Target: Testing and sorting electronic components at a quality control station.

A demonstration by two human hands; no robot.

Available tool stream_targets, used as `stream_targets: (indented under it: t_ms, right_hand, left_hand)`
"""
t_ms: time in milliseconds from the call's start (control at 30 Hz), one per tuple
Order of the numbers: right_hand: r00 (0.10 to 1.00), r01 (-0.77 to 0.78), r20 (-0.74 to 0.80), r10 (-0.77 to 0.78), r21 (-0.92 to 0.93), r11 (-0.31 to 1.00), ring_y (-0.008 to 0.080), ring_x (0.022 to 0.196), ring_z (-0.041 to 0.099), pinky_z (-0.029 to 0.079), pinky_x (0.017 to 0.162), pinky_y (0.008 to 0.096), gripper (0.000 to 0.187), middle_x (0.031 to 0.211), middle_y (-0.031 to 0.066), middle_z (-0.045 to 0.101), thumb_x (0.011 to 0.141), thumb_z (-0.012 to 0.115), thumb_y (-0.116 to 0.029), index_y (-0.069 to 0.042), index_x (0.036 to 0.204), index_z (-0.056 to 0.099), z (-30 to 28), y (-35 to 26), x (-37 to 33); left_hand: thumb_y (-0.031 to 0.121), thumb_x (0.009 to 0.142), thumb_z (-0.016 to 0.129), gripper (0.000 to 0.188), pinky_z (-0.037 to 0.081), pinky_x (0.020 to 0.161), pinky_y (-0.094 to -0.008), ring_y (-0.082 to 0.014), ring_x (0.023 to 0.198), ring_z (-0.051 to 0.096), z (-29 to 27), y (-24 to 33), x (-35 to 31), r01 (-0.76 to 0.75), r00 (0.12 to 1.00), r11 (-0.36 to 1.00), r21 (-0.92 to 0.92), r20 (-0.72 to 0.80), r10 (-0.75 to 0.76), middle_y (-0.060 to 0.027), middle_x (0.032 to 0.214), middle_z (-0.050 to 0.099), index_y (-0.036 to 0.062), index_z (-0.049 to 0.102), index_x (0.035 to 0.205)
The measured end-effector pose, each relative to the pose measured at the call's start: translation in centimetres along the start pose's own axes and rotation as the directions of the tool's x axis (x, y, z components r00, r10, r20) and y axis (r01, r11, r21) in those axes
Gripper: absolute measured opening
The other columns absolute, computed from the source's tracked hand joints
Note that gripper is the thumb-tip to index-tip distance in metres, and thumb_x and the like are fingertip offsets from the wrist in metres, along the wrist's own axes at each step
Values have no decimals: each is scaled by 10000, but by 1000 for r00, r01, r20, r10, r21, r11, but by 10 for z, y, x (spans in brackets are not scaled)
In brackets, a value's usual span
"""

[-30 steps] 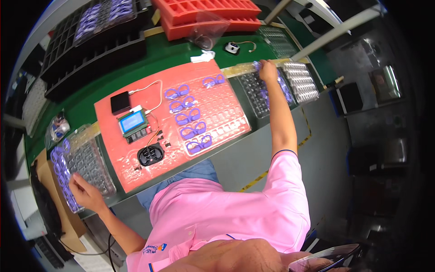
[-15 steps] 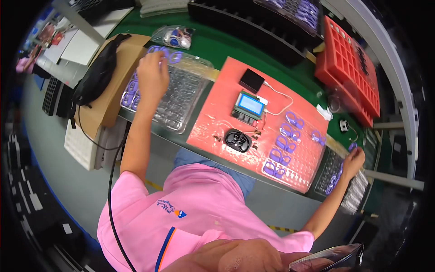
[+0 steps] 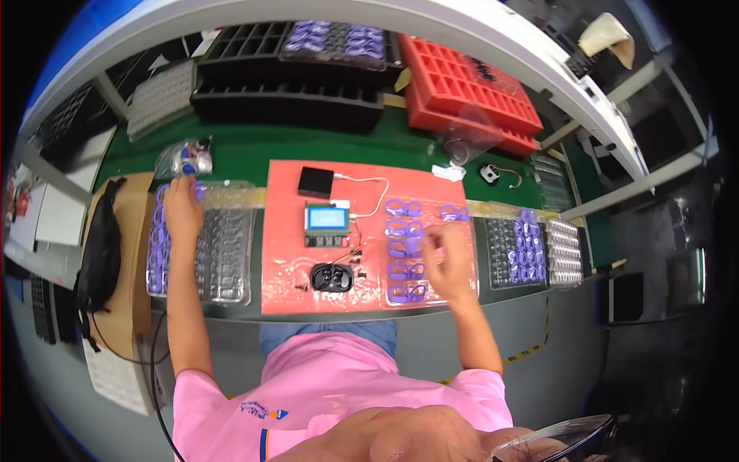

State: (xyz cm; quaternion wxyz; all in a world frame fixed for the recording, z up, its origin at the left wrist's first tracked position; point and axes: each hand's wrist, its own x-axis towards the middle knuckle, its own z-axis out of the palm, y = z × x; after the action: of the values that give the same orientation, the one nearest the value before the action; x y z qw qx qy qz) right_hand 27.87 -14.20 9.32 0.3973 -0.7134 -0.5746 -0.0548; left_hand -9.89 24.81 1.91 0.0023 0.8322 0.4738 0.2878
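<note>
My left hand [image 3: 182, 206] lies on the far end of a clear blister tray [image 3: 223, 254] at the left, fingertips at a column of purple ring parts [image 3: 158, 246]. My right hand [image 3: 446, 260] is blurred over a clear tray of purple ring parts [image 3: 400, 229] lying on the red mat [image 3: 285, 239]. Its fingers are curled and seem to pinch one purple part. Left of that hand on the mat are a small circuit module with a blue screen [image 3: 326, 218], a black box [image 3: 315, 182] wired to it, and a black oval device [image 3: 332, 276].
Two more clear trays [image 3: 509, 250] [image 3: 566, 254] stand at the right, one partly filled with purple parts. Black compartment trays [image 3: 292, 96] and red crates [image 3: 462, 92] line the back. A black bag [image 3: 104, 246] lies on cardboard at the left bench edge.
The view has swung round to face the bench squarely. My right hand left the right-hand tray for the purple parts on the red mat. My left hand stays on the left tray.
</note>
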Motion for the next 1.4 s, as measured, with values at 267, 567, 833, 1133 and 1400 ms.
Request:
stream_targets:
  t_ms: [267, 567, 833, 1133, 1400]
  right_hand:
    - [984, -57, 179, 18, 218, 974, 358, 881, 714, 564, 757, 434, 144, 1009, 179, 729, 1011, 715, -78, -10, 1137, 700, 85, -45, -37]
    - [936, -231, 294, 195, 94, 969, 424, 967, 699, 567, 840, 512, 191, 1022, 211, 697, 1001, 683, -77, -17, 1182, 689, 95, -75, -47]
    - [979, -136, 167, 117, 105, 985, 420, 942, 684, 553, 809, 497, 234, 1015, 205, 676, 993, 677, -9, -11, 1227, 699, 95, -90, -53]
    - [975, -179, 157, 156, 143, 973, 407, 954, 649, 529, 847, 481, 248, 1060, 199, 637, 992, 662, 38, 14, 1238, 682, 107, -87, -60]
    - [977, -189, 124, 173, 138, 972, 408, 996, 627, 523, 871, 484, 257, 1109, 207, 620, 1013, 636, 20, 22, 1268, 669, 124, -85, -60]
  left_hand:
    - [4, 1042, 629, 122, 521, 838, -408, -323, 954, 669, -59, 126, -33, -143, 985, 849, -509, -158, 71, -150, 1039, 683, -11, 700, 1141]
    - [-21, 1024, 672, 99, 534, 795, -328, -211, 895, 677, -35, 197, -133, 106, 962, 580, -807, 231, 145, -125, 1002, 674, -29, 709, 1115]
    - [-22, 1010, 708, 120, 502, 707, -298, -143, 812, 609, -18, 200, -163, 285, 889, 613, -737, 443, 119, -82, 962, 638, -13, 713, 1129]
    - [7, 997, 700, 193, 553, 839, -478, -382, 927, 689, -17, 216, -158, 198, 943, 688, -698, 327, 60, -187, 1098, 652, -34, 718, 1185]
    - [-51, 1007, 688, 173, 566, 778, -376, -315, 952, 692, -10, 212, -159, 19, 962, 700, -714, 203, 181, -166, 1096, 663, -41, 721, 1176]
